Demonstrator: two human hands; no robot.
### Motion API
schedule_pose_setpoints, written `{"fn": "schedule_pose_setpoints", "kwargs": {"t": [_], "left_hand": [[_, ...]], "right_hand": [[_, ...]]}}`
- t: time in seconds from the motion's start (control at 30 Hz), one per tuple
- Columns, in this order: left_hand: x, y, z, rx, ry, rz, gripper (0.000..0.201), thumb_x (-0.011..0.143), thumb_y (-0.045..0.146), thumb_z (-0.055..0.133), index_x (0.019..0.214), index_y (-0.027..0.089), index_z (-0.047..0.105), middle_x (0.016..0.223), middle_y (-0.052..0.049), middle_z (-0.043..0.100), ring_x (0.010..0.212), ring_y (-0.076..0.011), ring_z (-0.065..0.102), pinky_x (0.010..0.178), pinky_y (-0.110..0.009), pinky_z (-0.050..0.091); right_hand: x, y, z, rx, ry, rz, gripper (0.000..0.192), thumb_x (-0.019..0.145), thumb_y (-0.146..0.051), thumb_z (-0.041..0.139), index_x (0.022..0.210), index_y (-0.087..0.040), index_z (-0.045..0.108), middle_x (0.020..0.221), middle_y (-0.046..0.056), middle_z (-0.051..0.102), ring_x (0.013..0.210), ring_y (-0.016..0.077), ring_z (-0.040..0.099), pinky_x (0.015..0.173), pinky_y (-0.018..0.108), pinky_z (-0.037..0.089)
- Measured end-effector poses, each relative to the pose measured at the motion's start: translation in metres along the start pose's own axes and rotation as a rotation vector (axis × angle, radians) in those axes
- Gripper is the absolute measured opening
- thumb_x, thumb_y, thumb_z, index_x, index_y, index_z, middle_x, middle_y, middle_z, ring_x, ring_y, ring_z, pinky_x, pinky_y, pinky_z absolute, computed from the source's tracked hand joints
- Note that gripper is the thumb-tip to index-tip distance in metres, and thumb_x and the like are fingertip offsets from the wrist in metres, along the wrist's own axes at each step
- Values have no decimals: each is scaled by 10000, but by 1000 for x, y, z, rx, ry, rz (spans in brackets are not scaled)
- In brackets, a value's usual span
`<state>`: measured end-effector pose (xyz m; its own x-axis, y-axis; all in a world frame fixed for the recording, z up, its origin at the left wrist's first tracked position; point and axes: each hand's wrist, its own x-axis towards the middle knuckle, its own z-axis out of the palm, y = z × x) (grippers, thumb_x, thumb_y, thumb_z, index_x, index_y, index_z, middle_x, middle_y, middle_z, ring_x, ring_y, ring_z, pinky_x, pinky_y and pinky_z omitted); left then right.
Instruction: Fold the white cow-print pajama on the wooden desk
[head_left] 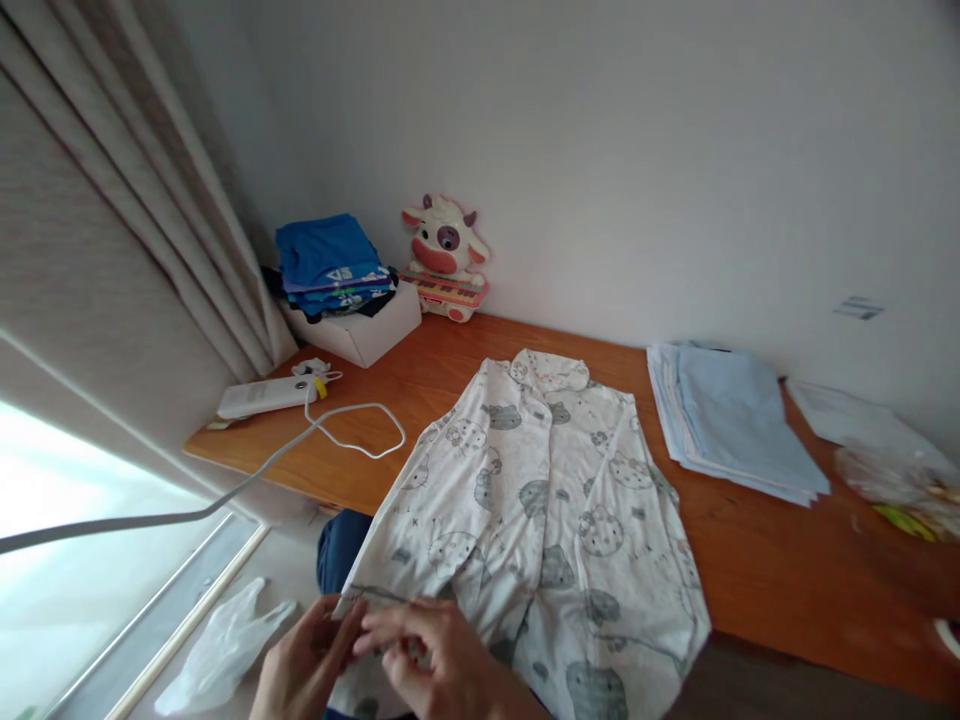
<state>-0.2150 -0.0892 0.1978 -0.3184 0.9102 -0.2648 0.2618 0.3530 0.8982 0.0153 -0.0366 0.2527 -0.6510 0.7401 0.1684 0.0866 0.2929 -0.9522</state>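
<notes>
A white pajama shirt with grey cartoon cat prints lies front side up, collar toward the wall, sleeves apparently folded inward. Its lower part hangs past the table's near edge. At the shirt's lower left edge, my left hand pinches the cloth between thumb and fingers. Close beside it, over the same edge, is my right hand. Its fingers point left toward the left fingertips, loosely bent and apart, with a gap by the thumb. Whether the right fingertips touch the cloth is hard to see.
On the wooden table are folded light-blue cloths, a plastic bag, a cow toy piano, blue folded clothes on a white box, and a white power strip. Its cable crosses left. Another bag lies below.
</notes>
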Motion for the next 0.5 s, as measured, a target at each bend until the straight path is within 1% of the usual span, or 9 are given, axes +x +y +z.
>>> {"fn": "schedule_pose_setpoints", "kwargs": {"t": [0.07,0.13,0.2,0.27,0.3,0.33,0.4,0.43,0.5], "left_hand": [[-4,-6,0,127,5,13,541,871,730,729,1012,208,756,701,-22,738,656,-230,688,579,-272,550],[-6,-9,-1,259,80,39,523,901,734,681,1027,233,759,800,-37,763,753,-258,721,630,-292,570],[-5,-9,-2,377,194,56,568,872,772,676,1078,250,764,975,-70,796,854,-306,750,689,-355,612],[-5,-8,-2,404,274,44,676,837,813,680,1196,244,745,1104,-105,799,888,-331,763,727,-412,636],[-4,-7,-2,394,291,29,731,825,831,678,1244,235,729,1105,-111,799,858,-326,765,719,-420,639],[-4,-6,-1,377,292,14,765,815,849,675,1256,225,722,1063,-106,803,811,-313,762,697,-412,636],[-4,-2,-1,350,257,1,747,803,876,665,1153,220,738,914,-71,799,731,-286,745,643,-370,616],[-5,1,0,341,224,1,718,801,885,661,1069,224,743,832,-48,785,697,-274,733,615,-347,600],[-6,6,1,323,155,21,667,822,882,642,929,230,729,715,-18,747,643,-250,707,569,-307,569]], "right_hand": [[-2,-2,-18,-174,143,-36,443,967,-148,594,1360,-309,720,1212,17,825,1076,220,752,1021,391,609],[3,-2,-41,-302,238,-72,474,978,-127,579,1396,-317,694,1245,30,800,1168,226,715,1088,430,585],[12,4,-64,-406,301,-80,515,989,-110,566,1454,-313,649,1372,50,749,1293,231,665,1165,467,550],[18,15,-81,-539,324,-26,541,991,-120,592,1505,-289,605,1512,85,667,1432,269,586,1244,546,490],[18,21,-87,-607,316,7,548,990,-137,620,1520,-274,591,1558,103,631,1481,298,548,1270,599,454],[17,27,-90,-664,302,35,549,988,-159,650,1522,-263,585,1586,115,607,1513,326,518,1288,648,416],[12,33,-93,-719,290,60,519,990,-197,686,1498,-254,594,1585,124,603,1532,354,498,1307,707,355],[9,33,-92,-720,307,58,491,996,-203,683,1478,-255,604,1558,123,620,1515,350,515,1306,705,356],[8,29,-90,-682,369,45,426,1012,-203,659,1433,-264,627,1473,115,666,1437,321,581,1267,641,433]]}}
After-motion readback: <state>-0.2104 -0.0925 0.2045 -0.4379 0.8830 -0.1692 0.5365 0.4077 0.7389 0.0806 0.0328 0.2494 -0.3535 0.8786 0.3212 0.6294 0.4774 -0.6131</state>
